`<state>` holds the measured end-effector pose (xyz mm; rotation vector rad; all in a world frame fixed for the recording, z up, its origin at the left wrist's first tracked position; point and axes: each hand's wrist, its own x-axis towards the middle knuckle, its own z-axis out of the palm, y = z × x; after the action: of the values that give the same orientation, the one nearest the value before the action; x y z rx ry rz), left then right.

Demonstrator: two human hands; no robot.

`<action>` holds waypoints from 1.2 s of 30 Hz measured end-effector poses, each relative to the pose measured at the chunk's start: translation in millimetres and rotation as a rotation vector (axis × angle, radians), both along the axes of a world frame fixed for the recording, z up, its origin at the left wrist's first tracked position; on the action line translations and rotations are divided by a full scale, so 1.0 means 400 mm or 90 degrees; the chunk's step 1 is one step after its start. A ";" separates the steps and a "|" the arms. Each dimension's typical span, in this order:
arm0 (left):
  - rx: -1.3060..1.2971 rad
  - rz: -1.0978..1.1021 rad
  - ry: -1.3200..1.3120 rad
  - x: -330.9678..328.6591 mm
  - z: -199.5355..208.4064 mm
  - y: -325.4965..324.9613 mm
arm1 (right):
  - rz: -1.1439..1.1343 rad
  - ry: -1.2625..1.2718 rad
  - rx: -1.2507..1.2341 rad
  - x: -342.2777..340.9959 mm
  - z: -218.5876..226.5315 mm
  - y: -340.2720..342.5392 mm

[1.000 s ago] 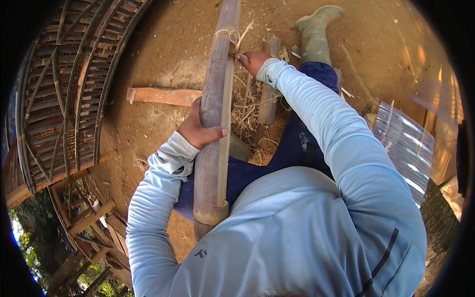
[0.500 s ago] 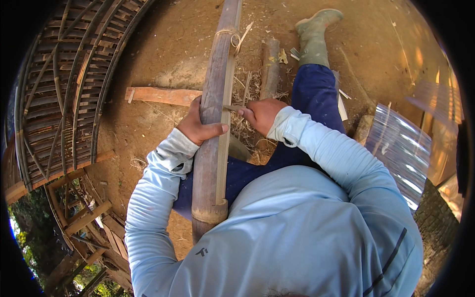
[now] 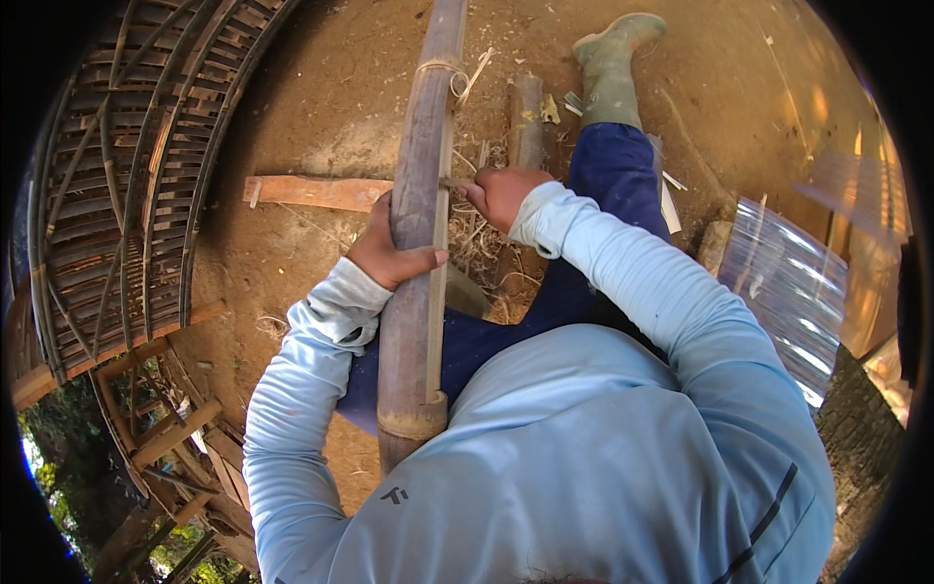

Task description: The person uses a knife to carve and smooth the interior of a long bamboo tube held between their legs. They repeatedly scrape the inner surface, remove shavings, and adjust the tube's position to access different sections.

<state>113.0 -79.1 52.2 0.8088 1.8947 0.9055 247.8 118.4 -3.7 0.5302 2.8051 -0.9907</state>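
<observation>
In the head view, a bamboo pole [image 3: 404, 326] lies across the person's blue trousers [image 3: 362, 387], its near end by the shirt [image 3: 574, 438], probably for bracing. The left hand [image 3: 384, 255] wraps partway round it, thumb across the top, seemingly steadying it. The right hand [image 3: 508, 198] is curled closed on what looks like a small blade [image 3: 454, 182] at the pole's right edge.

Your right hand [image 3: 507, 199] is hiding much of a thin tool [image 3: 453, 182]; the bamboo pole [image 3: 415, 214] is covering fingers of your left hand [image 3: 382, 253] and running off the far edge
</observation>
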 end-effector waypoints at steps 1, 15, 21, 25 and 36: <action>-0.001 0.000 0.011 0.002 0.001 0.001 | -0.011 -0.013 -0.001 -0.015 -0.005 0.016; -0.022 -0.004 0.030 -0.006 0.005 -0.002 | -0.071 -0.097 -0.003 -0.178 -0.084 0.198; 0.004 0.018 -0.055 -0.021 -0.008 -0.016 | -0.049 -0.048 -0.090 -0.079 -0.048 0.077; 0.004 0.024 -0.112 -0.022 0.002 -0.012 | -0.012 0.059 -0.109 0.029 0.000 -0.052; 0.012 0.045 -0.155 -0.022 -0.008 -0.028 | 0.008 0.107 -0.093 0.035 -0.005 -0.083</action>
<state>104.3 -90.4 48.9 0.6145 1.7131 1.0181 261.8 85.4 -5.6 0.4294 2.8433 -1.2819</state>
